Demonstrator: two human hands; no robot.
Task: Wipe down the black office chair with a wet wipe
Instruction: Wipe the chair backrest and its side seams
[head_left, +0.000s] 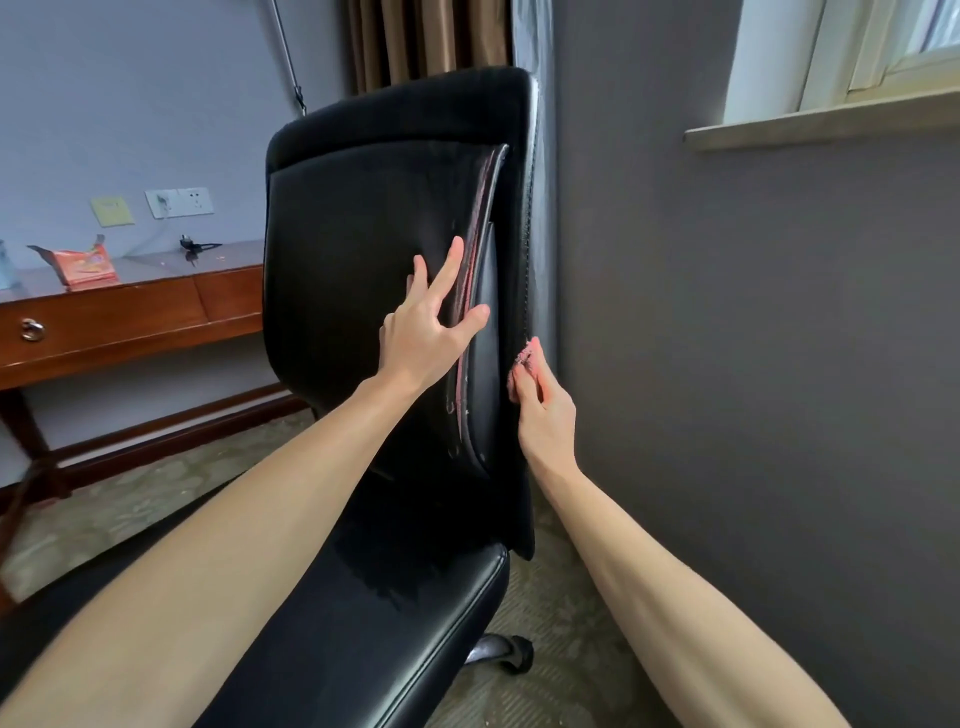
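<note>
Black chair (363, 234) fills the middle of the head view, close to the grey wall on its right, with a wooden desk (130, 312) well off to the left. Its backrest (337, 270) stands near upright and the seat (415, 623) runs toward me under both forearms. The relation I care about is the backrest's right side edge (527, 249): its long axis is vertical, leaning slightly, and the wipe sits about halfway up it, with a bit more edge above than below. Left hand (423, 327) lies flat on the front padding, fingers straight and spread, thumb across the rim of the inner pad. It holds nothing and looks to be bracing the pad. Right hand (545, 410) is the nearer one to that side edge, fingers curled round a bunched pinkish wipe (522, 364) and pressing it against the edge. I judge the next stroke runs along the edge, up or down, with the right hand only. An orange packet (85, 265) lies on the desk.
</note>
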